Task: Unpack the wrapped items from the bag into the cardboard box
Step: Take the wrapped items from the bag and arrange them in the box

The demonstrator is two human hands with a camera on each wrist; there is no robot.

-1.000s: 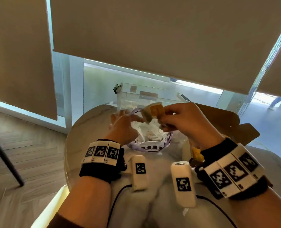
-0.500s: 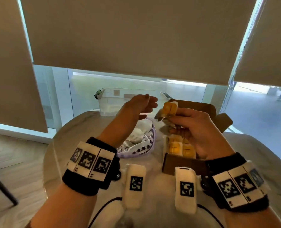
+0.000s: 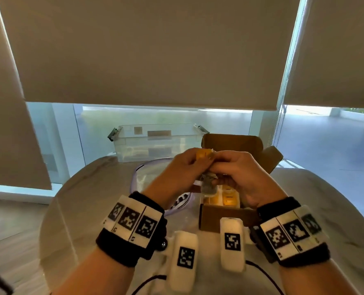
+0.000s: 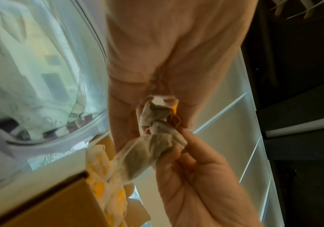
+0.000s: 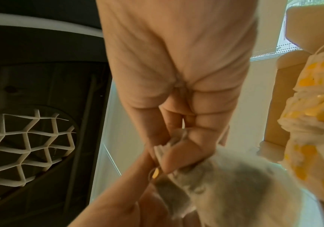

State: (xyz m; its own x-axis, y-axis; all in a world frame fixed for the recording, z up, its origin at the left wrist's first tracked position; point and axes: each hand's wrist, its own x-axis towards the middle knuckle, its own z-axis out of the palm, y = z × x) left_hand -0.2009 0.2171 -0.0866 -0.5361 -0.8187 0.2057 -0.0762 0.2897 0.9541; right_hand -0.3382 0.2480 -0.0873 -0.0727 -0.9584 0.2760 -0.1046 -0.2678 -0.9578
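Both hands hold one wrapped item point(image 3: 204, 153), a yellow piece in crumpled white wrapping, raised above the open cardboard box point(image 3: 225, 218). My left hand point(image 3: 199, 160) pinches its yellow top end. My right hand point(image 3: 218, 166) grips the wrapping, and a loose tail point(image 3: 208, 185) hangs below. In the left wrist view the twisted wrapping point(image 4: 157, 122) runs between the two hands. Several yellow wrapped items point(image 3: 230, 199) lie in the box. The clear bag point(image 3: 147, 173) lies open to the left of the box, partly hidden by my left arm.
A clear plastic tub point(image 3: 155, 143) stands at the table's far edge behind the bag. The box's flaps point(image 3: 270, 156) stand up at the back right. The round marble table point(image 3: 91, 199) ends near a window with lowered blinds.
My right hand carried the wrapped item from above the bag to above the box. My left hand, open half a second ago, now pinches the item's top.
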